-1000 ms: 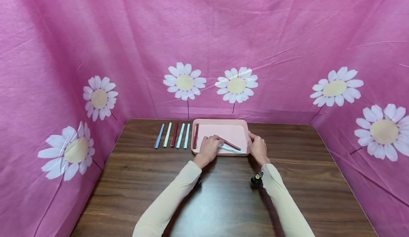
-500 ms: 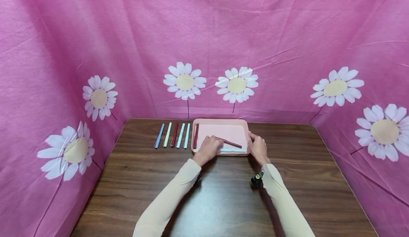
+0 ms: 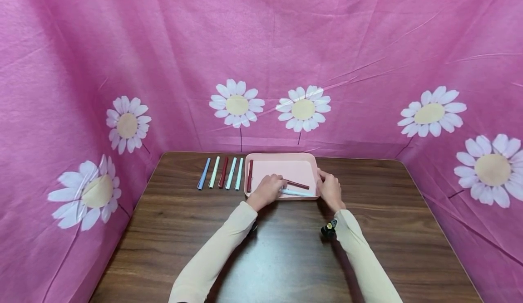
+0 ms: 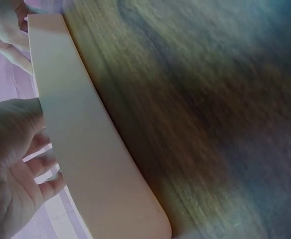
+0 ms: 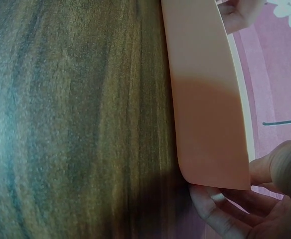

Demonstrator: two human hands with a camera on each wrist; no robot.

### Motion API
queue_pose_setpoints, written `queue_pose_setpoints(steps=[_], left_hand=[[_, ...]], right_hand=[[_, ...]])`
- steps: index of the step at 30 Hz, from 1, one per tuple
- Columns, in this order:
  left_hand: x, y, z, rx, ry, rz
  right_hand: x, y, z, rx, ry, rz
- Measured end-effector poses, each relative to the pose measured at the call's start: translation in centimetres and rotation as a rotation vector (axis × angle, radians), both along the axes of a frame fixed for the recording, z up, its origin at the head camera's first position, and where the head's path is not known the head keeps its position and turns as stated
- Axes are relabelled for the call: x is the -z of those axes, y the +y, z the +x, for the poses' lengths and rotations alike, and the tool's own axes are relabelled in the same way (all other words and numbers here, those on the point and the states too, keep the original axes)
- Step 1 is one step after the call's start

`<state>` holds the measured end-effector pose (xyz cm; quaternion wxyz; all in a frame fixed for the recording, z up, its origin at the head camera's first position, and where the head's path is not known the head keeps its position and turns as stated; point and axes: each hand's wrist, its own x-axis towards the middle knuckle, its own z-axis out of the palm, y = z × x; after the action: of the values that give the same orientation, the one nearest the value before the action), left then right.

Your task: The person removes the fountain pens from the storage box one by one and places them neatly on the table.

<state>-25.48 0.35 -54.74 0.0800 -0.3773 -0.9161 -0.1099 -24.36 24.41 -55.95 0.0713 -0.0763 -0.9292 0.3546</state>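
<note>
My left hand reaches over the near wall of a pink tray, fingers bent down inside. Its fingertips are at the left end of a light blue pen, which lies along the near side. A dark red pen slants just behind it, one end also by those fingers. The tray wall hides the fingertips in the left wrist view, so I cannot tell whether they pinch a pen. My right hand grips the tray's right end, thumb at the rim and fingers outside under the corner.
Another dark red pen stands lengthwise at the tray's left side. Left of the tray, several pens lie in a row: blue, pale yellow, dark red and light aqua. Pink flowered cloth hangs behind the wooden table.
The light blue pen has swung slightly under my left fingers. The dark red pen behind it has turned flatter and shows less of its left end. My right hand has stayed put.
</note>
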Motion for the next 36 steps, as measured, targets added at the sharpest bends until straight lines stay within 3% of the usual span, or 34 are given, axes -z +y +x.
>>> queue_pose_setpoints(steps=[15, 23, 36], left_hand=[[-0.3, 0.5, -0.1, -0.083, 0.119, -0.167], [0.0, -0.2, -0.1, -0.105, 0.212, -0.118], [-1.3, -2.1, -0.2, -0.113, 0.221, -0.074]], right_hand=[[-0.2, -0.1, 0.1, 0.003, -0.007, 0.0], [-0.1, 0.0, 0.1, 0.003, -0.021, 0.003], [0.0, 0.1, -0.1, -0.004, -0.019, 0.002]])
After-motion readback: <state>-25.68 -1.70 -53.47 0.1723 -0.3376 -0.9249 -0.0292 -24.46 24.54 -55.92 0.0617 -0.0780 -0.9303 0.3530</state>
